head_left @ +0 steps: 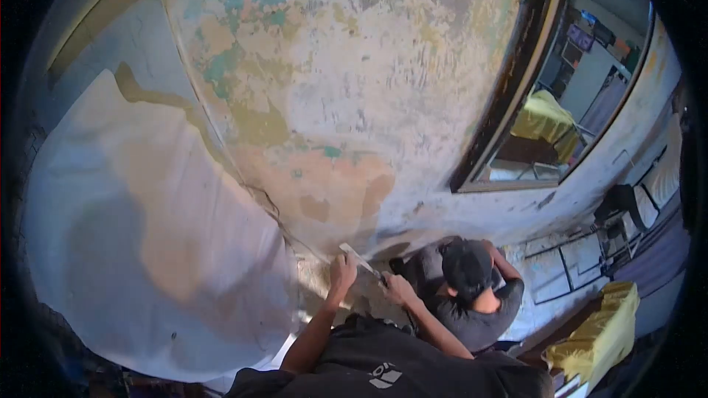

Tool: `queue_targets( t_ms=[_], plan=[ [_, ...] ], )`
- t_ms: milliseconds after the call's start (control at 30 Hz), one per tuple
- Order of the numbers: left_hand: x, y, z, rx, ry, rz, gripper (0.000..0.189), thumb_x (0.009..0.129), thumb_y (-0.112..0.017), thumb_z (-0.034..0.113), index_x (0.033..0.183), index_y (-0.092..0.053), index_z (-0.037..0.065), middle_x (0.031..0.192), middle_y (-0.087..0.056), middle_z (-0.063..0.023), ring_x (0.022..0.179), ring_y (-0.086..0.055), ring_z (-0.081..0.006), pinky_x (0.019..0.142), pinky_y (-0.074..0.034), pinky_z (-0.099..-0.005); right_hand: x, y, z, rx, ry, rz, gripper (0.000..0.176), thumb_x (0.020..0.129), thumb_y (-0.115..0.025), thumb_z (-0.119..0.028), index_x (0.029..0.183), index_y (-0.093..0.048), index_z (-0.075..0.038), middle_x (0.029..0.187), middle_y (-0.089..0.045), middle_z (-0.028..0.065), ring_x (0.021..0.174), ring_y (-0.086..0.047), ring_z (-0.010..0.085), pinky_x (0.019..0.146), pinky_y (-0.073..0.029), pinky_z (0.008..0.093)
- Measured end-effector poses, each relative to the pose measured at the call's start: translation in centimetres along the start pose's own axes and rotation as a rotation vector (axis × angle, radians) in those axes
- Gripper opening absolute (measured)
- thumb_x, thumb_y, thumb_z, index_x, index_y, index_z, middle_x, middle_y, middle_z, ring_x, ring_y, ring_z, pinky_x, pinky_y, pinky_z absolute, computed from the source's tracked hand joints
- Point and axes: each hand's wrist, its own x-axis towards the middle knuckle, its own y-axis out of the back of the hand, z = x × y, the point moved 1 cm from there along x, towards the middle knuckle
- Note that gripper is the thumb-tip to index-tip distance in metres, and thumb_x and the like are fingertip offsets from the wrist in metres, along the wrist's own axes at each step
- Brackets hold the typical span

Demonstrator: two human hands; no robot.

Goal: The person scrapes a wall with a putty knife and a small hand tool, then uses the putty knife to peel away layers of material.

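My right hand (400,291) is closed around the dark handle of a putty knife (359,258), whose pale, flat blade points up and left toward the wall. My left hand (343,271) is beside that blade with its fingers curled in. Whether it grips the blade or something small is hidden at this distance. Both hands are low in front of my dark shirt, near the foot of a wall (354,96) with patchy, peeling paint in white, green, ochre and pinkish tones.
Close on my right, another person in a dark cap (466,269) sits low by the wall. A large white sheet (169,250) covers something at left. A dark-framed mirror (546,81) hangs at upper right. Yellow cloth (597,324) drapes an object at lower right. A cable runs down the wall.
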Motion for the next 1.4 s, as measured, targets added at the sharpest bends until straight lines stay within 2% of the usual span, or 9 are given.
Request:
queue_targets(
  t_ms=[167,467,633,800,867,1000,1067,1167,1400],
  plan=[
    [-4.8,2.7,-1.2,-0.247,0.232,0.08,0.037,0.091,-0.044,0.028,0.085,-0.062,-0.004,0.074,-0.06,-0.0299,0.076,-0.058,-0.0478,0.065,-0.044,-0.0536,-5.2,-1.0,-3.7,0.013,-0.063,0.023,0.026,0.086,-0.056,-0.03,0.097,-0.055,-0.006,0.074,-0.061,0.0242,0.075,-0.059,0.0444,0.065,-0.046,0.0533],
    [-9.1,6.8,-1.0,-0.334,0.425,0.132,0.036,0.092,-0.043,0.027,0.082,-0.062,-0.002,0.082,-0.062,-0.0281,0.078,-0.059,-0.0459,0.067,-0.046,-0.0519,-9.7,-4.4,-6.1,0.022,-0.066,0.047,0.033,0.085,-0.057,-0.035,0.095,-0.059,-0.004,0.076,-0.063,0.0238,0.074,-0.061,0.0432,0.065,-0.049,0.052],
    [-9.2,6.0,-4.1,-0.286,0.396,0.077,0.033,0.09,-0.045,0.028,0.084,-0.06,-0.001,0.08,-0.062,-0.027,0.081,-0.06,-0.0445,0.071,-0.045,-0.0513,-8.7,-4.3,-5.1,0.031,-0.023,0.033,0.03,0.084,-0.057,-0.033,0.099,-0.064,-0.008,0.08,-0.064,0.023,0.077,-0.062,0.0418,0.068,-0.049,0.0501],
    [-8.9,7.8,-3.5,-0.354,0.25,0.228,0.036,0.089,-0.051,0.032,0.081,-0.058,-0.002,0.073,-0.061,-0.0249,0.074,-0.06,-0.0437,0.066,-0.046,-0.0495,-7.3,-4.7,-3.8,-0.006,-0.004,0.015,0.03,0.084,-0.058,-0.033,0.1,-0.065,-0.009,0.082,-0.065,0.0219,0.08,-0.062,0.0411,0.071,-0.049,0.0497],
    [-8.0,10.7,-1.7,-0.34,0.522,0.026,0.042,0.09,-0.051,0.037,0.08,-0.06,-0.002,0.071,-0.061,-0.0248,0.073,-0.061,-0.0428,0.066,-0.047,-0.048,-6.4,-4.8,-3.7,-0.005,0.012,-0.013,0.031,0.084,-0.058,-0.033,0.102,-0.064,-0.009,0.084,-0.065,0.0222,0.082,-0.062,0.0414,0.072,-0.048,0.05],
    [-7.5,9.4,-2.3,-0.372,0.445,-0.012,0.047,0.09,-0.051,0.041,0.077,-0.062,-0.003,0.07,-0.061,-0.0256,0.072,-0.061,-0.0429,0.066,-0.047,-0.0474,-5.3,-4.8,-4.5,-0.009,0.012,-0.025,0.031,0.084,-0.057,-0.032,0.104,-0.064,-0.009,0.086,-0.065,0.0229,0.082,-0.061,0.0424,0.072,-0.048,0.0509],
    [-6.8,5.6,-4.6,-0.256,0.251,-0.005,0.049,0.089,-0.052,0.041,0.077,-0.063,-0.005,0.07,-0.061,-0.0266,0.072,-0.061,-0.0434,0.065,-0.047,-0.0479,-4.4,-3.4,-6.1,0.091,0.018,-0.031,0.03,0.084,-0.056,-0.031,0.101,-0.063,-0.007,0.083,-0.064,0.0236,0.081,-0.06,0.0436,0.072,-0.047,0.0518],
    [-4.2,6.8,-2.7,-0.28,0.407,-0.045,0.049,0.089,-0.052,0.04,0.075,-0.063,-0.006,0.07,-0.061,-0.0268,0.072,-0.062,-0.0436,0.066,-0.047,-0.0484,-2.7,-3.1,-6.1,0.137,0.029,0.009,0.03,0.084,-0.056,-0.031,0.095,-0.062,-0.004,0.079,-0.062,0.0253,0.08,-0.059,0.0444,0.071,-0.046,0.0528],
    [3.8,6.1,0.0,-0.234,0.301,0.082,0.041,0.087,-0.052,0.034,0.072,-0.061,-0.004,0.069,-0.061,-0.0263,0.07,-0.061,-0.0439,0.064,-0.048,-0.0488,3.6,-0.7,-3.1,0.166,0.0,0.07,0.031,0.084,-0.056,-0.029,0.095,-0.061,-0.001,0.079,-0.061,0.0274,0.08,-0.059,0.045,0.07,-0.046,0.0518]
  ],
)
